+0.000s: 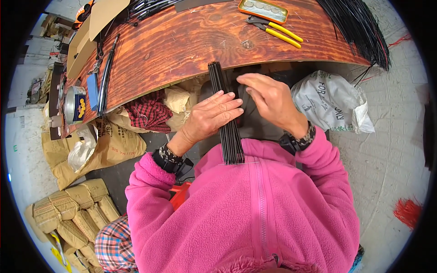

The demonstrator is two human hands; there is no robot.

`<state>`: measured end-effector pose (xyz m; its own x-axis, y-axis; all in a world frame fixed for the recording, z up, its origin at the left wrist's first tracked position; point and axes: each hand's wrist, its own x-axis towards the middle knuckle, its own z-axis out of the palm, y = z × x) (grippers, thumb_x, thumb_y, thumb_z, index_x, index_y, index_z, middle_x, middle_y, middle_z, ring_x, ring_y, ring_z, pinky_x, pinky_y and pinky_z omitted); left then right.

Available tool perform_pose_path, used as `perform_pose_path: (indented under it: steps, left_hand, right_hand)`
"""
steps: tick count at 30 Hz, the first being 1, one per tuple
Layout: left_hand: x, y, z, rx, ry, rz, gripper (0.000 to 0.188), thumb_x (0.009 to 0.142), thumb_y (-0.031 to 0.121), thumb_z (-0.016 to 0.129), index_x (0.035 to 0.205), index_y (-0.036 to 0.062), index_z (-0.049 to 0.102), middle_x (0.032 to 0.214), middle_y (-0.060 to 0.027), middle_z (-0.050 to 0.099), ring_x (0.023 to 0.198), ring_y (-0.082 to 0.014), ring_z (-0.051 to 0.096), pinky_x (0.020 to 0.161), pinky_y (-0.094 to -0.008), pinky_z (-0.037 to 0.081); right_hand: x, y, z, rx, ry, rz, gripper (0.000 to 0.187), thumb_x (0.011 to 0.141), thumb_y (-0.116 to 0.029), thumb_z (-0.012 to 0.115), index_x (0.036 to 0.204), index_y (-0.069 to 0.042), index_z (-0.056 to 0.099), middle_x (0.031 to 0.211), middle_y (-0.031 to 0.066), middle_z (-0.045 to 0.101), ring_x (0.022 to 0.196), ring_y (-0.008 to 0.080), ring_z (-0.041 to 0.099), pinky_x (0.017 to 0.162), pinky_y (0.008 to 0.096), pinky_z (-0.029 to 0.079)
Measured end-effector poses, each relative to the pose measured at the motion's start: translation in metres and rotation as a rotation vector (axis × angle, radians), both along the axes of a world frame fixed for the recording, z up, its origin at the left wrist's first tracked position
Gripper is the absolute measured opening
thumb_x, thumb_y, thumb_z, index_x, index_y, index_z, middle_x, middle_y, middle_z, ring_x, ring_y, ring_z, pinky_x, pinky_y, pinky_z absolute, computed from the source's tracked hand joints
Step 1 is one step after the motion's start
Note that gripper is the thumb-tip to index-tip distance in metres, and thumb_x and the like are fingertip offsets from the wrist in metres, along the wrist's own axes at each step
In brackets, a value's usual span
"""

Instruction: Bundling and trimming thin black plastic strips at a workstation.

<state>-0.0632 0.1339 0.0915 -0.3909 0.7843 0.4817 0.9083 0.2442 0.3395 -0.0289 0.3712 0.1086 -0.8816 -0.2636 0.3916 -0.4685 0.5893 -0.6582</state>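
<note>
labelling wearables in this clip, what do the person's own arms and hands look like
Both arms wear pink fleece sleeves. The left hand and right hand are bare, without gloves. Each wrist wears a dark band with a mottled paler pattern, with a black fitting beside it.

Fuzzy pink jacket [214, 209], long front zipper [261, 207], patterned dark wristbands [166, 158], black wrist-worn boxes [185, 168]

left hand [211, 113] plus right hand [271, 99]: 2 hands. wrist straps [165, 160]: 2. black rod bundle [233, 144] at the hands: 1; rods too dense to count. pliers [283, 38]: 1 pair. orange tin [261, 16]: 1. round can [75, 104]: 1. table [182, 41]: 1.
</note>
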Motion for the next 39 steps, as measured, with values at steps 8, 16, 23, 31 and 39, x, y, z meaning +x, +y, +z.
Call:
perform_pose_path:
  steps: [8,16,23,31,39]
  left_hand:
    - [0.002,-0.005,-0.027,0.008,0.068,0.003,0.033,0.082,0.011,0.068,0.114,0.0149,0.072,0.126,-0.0032,0.067,0.122,-0.023,0.061,0.108,-0.0427,0.048]
    - [0.006,-0.008,-0.03,-0.003,0.089,0.008,0.03,0.083,0.013,0.067,0.113,0.0134,0.073,0.126,-0.0048,0.068,0.124,-0.0242,0.06,0.107,-0.0436,0.048]
    - [0.002,-0.005,-0.033,-0.003,0.123,-0.005,0.03,0.085,0.016,0.065,0.114,0.0132,0.072,0.129,-0.005,0.066,0.126,-0.0234,0.059,0.108,-0.0422,0.047]
    - [0.006,-0.007,-0.037,0.009,0.09,0.006,0.029,0.085,0.013,0.065,0.113,0.0123,0.072,0.127,-0.0059,0.067,0.124,-0.0245,0.061,0.107,-0.0426,0.048]
    - [0.001,-0.003,-0.033,0.027,0.082,0.014,0.027,0.085,0.012,0.066,0.111,0.0114,0.073,0.123,-0.0068,0.07,0.122,-0.0254,0.062,0.106,-0.0435,0.049]
  right_hand:
    - [-0.052,-0.028,-0.035,0.298,0.289,0.102,0.048,0.082,-0.009,0.063,0.13,-0.008,0.061,0.14,0.0061,0.057,0.131,0.0271,0.051,0.112,0.0475,0.038]
    - [-0.054,-0.023,-0.039,0.519,0.33,0.117,0.053,0.088,-0.016,0.057,0.14,-0.015,0.054,0.149,0.001,0.049,0.136,0.0243,0.046,0.119,0.0535,0.025]
    - [-0.051,-0.023,-0.037,0.529,0.331,0.091,0.054,0.087,-0.016,0.058,0.141,-0.017,0.053,0.15,0.0012,0.048,0.136,0.025,0.046,0.119,0.0551,0.025]
    - [-0.094,0.014,-0.013,0.473,0.44,0.071,0.045,0.087,-0.01,0.059,0.131,-0.015,0.061,0.131,0.0059,0.063,0.123,0.0279,0.057,0.108,0.0521,0.039]
    - [-0.219,0.108,-0.015,0.579,0.308,-0.402,0.019,0.091,-0.019,0.057,0.097,-0.011,0.074,0.095,0.0141,0.071,0.09,0.0343,0.068,0.078,0.0486,0.053]
